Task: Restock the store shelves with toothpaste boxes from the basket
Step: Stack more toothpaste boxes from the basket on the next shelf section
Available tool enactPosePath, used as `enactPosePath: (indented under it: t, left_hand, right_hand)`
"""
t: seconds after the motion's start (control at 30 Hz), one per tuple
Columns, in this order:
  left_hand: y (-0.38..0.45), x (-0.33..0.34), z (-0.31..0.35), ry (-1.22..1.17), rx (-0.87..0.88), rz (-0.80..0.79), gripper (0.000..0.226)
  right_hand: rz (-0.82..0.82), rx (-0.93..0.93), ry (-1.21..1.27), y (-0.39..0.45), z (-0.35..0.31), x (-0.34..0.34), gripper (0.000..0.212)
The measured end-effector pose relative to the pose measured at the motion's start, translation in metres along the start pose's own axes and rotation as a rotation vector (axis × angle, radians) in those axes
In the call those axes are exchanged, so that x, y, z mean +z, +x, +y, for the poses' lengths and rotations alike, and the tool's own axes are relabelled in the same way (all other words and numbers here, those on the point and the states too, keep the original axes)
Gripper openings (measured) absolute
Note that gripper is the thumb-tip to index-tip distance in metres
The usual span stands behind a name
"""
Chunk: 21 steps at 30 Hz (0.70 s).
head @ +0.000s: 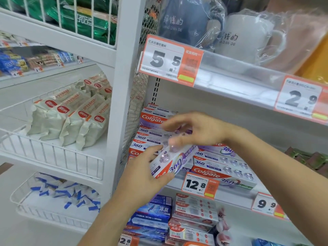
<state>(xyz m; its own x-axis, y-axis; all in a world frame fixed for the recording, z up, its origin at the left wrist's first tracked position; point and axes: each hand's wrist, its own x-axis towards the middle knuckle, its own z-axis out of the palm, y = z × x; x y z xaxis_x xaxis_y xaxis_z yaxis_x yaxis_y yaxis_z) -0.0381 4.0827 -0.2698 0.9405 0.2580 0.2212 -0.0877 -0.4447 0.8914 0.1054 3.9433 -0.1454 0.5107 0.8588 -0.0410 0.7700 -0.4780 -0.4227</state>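
My left hand point(145, 173) grips a white and purple Colgate 360 toothpaste box point(174, 161), tilted, in front of the middle shelf point(229, 194). Just above that box my right hand point(193, 129) hovers with fingers spread and loosely bent; it is blurred and its thumb is near the box's top end. Behind the hands a tall stack of the same boxes point(150, 130) fills the shelf's left end. A lower stack of two layers point(225, 166) lies to its right. No basket is in view.
Price tags 12.8 point(200, 185) and 9.9 point(266, 204) hang on the shelf edge. Blue and red toothpaste boxes point(170, 215) fill the shelf below. Wrapped mugs point(248, 38) stand on the shelf above. Wire baskets of packets point(71, 118) are at left.
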Motion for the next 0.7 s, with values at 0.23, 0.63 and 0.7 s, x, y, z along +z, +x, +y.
enactPosePath:
  t: [0.23,0.63,0.7]
  left_hand:
    - [0.004,0.01,0.008,0.191,0.237,0.376,0.056]
    - [0.035,0.022,-0.015,0.244,0.021,0.449,0.074]
    - [0.039,0.023,-0.022,0.259,-0.033,0.394,0.077]
  right_hand:
    - [-0.021,0.001,-0.296,-0.024,-0.006,-0.009,0.038]
    - [0.29,0.264,-0.254,0.021,0.032,0.022,0.051]
    - [0.294,0.289,-0.355,0.029,0.04,0.036,0.053]
